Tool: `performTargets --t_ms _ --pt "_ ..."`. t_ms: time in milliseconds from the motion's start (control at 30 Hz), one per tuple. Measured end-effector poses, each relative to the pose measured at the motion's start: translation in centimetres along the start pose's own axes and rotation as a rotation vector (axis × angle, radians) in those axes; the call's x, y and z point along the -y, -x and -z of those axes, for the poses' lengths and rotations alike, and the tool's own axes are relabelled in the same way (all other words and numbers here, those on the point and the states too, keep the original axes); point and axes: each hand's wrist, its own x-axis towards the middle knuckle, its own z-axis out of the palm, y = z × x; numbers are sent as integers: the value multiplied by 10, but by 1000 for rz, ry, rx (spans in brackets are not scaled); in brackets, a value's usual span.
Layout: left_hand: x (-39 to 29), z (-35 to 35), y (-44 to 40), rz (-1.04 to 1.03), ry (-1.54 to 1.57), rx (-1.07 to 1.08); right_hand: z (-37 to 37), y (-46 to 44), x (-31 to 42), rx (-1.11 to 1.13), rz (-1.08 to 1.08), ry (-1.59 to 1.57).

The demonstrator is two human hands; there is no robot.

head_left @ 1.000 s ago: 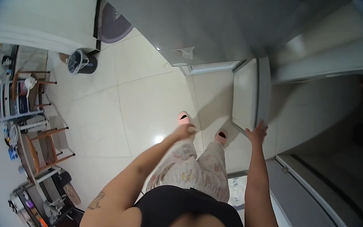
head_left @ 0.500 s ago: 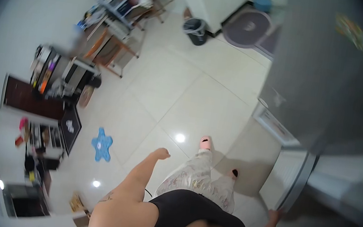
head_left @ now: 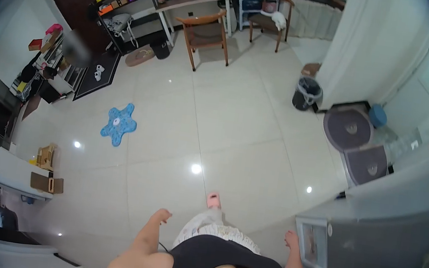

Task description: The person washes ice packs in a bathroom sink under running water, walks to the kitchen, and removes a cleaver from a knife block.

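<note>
My left hand hangs over the tiled floor on the left side of my body. Its fingers are loosely bent and a little apart, with nothing visible in them. On the other side, my right hand is beside the edge of a large grey refrigerator. It looks open and nothing shows in it; whether it touches the refrigerator I cannot tell. A white-framed compartment shows at the refrigerator's near edge. Below me, one pink slipper is on my foot.
A blue star-shaped mat lies on the floor to the left. Ahead are a wooden chair, a second chair and a desk. A black trash bin stands by the wall corner, near grey floor mats.
My view has turned to the right, and the furniture now lies straight ahead. My right hand has come away from the open part of the refrigerator. The left hand stays low at my side.
</note>
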Motion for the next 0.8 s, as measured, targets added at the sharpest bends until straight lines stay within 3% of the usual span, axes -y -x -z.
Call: performTargets --t_ms 167,233,333,367,433,500,667,733,800 --pt "-39 68 -46 -16 76 -14 -7 -35 169 -75 47 -6" --pt "-82 99 -60 -126 115 -68 -15 -43 197 -118 19 -17" --pt "-161 136 -107 -300 112 -84 -8 -84 188 129 65 502" --pt "-186 145 -126 -376 140 -100 -5 -83 195 117 49 491" --pt "-241 162 -166 -473 133 -133 14 -89 207 314 -37 694" --pt "-299 175 -200 -637 142 -226 25 -112 216 254 -409 416" --pt "-430 240 -231 -652 137 -142 83 -185 302 -54 -279 122" --pt "-456 266 -224 -326 140 -109 95 -264 332 101 -414 192" --pt "-482 292 -228 -240 136 -35 113 -335 383 117 -372 298"
